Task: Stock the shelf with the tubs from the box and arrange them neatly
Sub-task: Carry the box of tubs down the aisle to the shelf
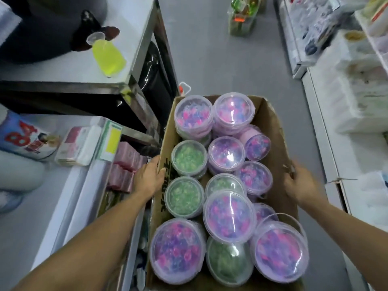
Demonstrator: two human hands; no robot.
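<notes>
Both hands hold the cardboard box (270, 131) by its long sides. Left hand (149, 179) lies against the left wall, thumb hooked over the rim, fingers curled down the outside. Right hand (298, 183) grips the torn right rim, fingers folded over the edge. Between them the box runs lengthwise away from the person, its far end toward the grey floor (220, 66) of the aisle. Inside, round lidded tubs (228, 216) stand mostly lid-up, pink-purple ones and green ones packed touching; one purple tub (257, 147) near the right wall lies tilted. White shelves (327, 156) flank the aisle on the right; a yellow bottle (109, 57) lies on a counter at left.
</notes>
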